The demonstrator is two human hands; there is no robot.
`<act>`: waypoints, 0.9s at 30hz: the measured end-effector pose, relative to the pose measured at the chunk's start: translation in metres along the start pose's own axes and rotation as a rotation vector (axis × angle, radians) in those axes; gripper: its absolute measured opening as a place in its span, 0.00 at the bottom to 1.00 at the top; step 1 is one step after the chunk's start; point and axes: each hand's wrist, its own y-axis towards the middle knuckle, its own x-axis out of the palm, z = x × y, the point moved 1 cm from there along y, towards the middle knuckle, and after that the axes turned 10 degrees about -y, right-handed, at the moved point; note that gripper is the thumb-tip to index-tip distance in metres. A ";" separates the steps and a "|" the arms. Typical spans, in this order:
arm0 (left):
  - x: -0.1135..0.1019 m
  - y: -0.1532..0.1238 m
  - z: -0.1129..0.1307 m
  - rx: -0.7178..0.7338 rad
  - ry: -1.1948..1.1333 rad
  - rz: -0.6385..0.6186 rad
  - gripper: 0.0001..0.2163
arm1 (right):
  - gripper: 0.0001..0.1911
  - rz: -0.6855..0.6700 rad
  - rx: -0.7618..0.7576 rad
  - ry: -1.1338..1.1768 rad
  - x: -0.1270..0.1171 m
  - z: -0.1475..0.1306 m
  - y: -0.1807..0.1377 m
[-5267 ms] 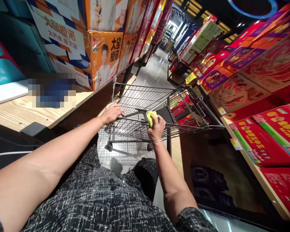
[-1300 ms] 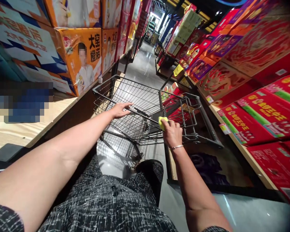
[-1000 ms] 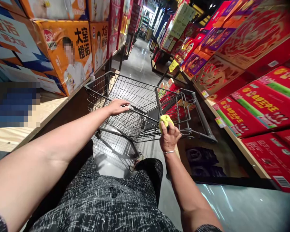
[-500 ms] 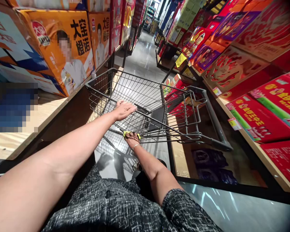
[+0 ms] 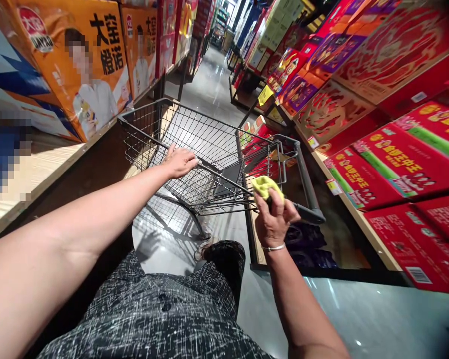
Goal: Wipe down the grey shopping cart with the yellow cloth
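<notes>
A dark grey wire shopping cart (image 5: 205,134) stands side-on in front of me, its handle (image 5: 309,182) toward the right. My left hand (image 5: 179,161) is closed over the near top rail of the basket, fingers curled on the bar. A crumpled yellow cloth (image 5: 266,188) is gripped in my right hand (image 5: 274,222), at the rear end of that rail near the handle. The fingers are bent around the cloth, which hides part of the rail. Below the basket, the cart's lower frame and a wheel show near my foot.
Orange packs (image 5: 86,75) are stacked on a wooden display ledge at left. Red gift boxes (image 5: 392,154) fill the right display, with dark purple bags (image 5: 307,244) on its lower level. A shiny floor aisle (image 5: 205,75) runs away between shelves.
My right hand has come up from the cart's lower part with the yellow cloth and moved right to the rail near the handle. My left hand stays on the rail.
</notes>
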 end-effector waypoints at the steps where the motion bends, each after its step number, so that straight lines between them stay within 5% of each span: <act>1: 0.002 -0.001 0.008 0.025 -0.007 -0.009 0.19 | 0.23 0.021 0.050 -0.020 0.001 0.004 -0.001; 4: 0.013 -0.004 0.034 0.126 -0.039 -0.074 0.23 | 0.22 -0.077 0.029 -0.012 0.021 -0.015 -0.011; 9: 0.033 -0.009 0.053 0.207 -0.050 -0.112 0.23 | 0.23 -0.497 -0.334 0.101 0.074 -0.104 -0.045; 12: 0.036 -0.008 0.050 0.197 -0.046 -0.092 0.23 | 0.20 -0.550 -0.483 0.141 0.086 -0.145 -0.058; 15: 0.036 -0.006 0.046 0.197 -0.040 -0.123 0.23 | 0.19 -0.546 -0.528 0.149 0.085 -0.151 -0.059; 20: 0.038 -0.005 0.046 0.210 -0.072 -0.085 0.21 | 0.21 -0.465 -0.440 0.095 0.063 -0.075 -0.046; 27: 0.042 -0.005 0.049 0.193 -0.080 -0.043 0.19 | 0.18 0.089 0.196 -0.099 0.005 0.089 -0.027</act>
